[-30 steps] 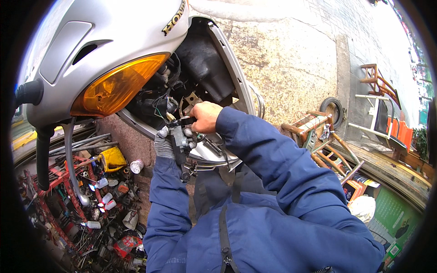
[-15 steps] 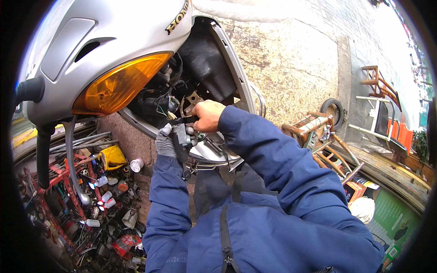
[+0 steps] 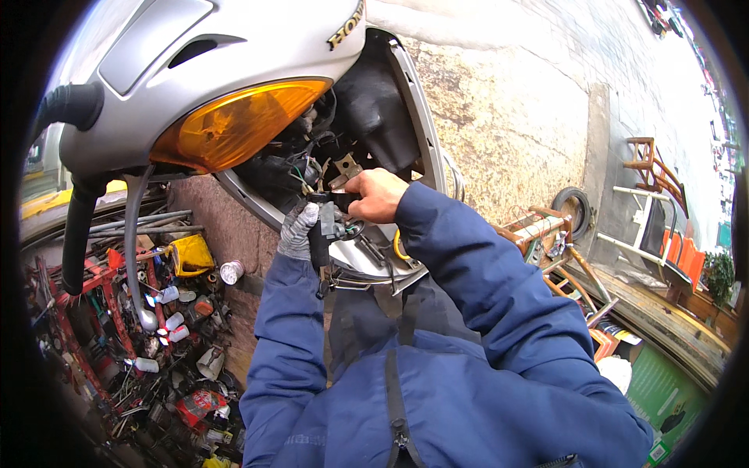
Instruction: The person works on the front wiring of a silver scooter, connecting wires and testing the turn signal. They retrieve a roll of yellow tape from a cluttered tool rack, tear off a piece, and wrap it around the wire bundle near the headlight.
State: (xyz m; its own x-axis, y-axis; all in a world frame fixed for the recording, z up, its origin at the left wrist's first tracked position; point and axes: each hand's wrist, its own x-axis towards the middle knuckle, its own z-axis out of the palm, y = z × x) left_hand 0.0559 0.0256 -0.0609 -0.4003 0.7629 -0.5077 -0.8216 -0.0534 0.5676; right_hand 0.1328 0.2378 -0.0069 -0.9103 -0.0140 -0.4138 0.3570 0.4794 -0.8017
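My left hand, in a grey glove, is closed around a dark metal lock-like assembly with wires. My bare right hand has its fingers curled on a black piece at the top of that assembly, just below a metal bracket. Both hands are at the open front compartment of a silver scooter, below its orange indicator lens. A yellow looped object shows partly beside my right sleeve.
At lower left stands a red rack heaped with tools, cans and a yellow container. At right are wooden chair frames, a tyre, a white metal frame with orange panel, and a green board.
The scooter and both hands sit slightly further right in the view. The yellow looped object now shows beside my right sleeve. My hands remain on the assembly.
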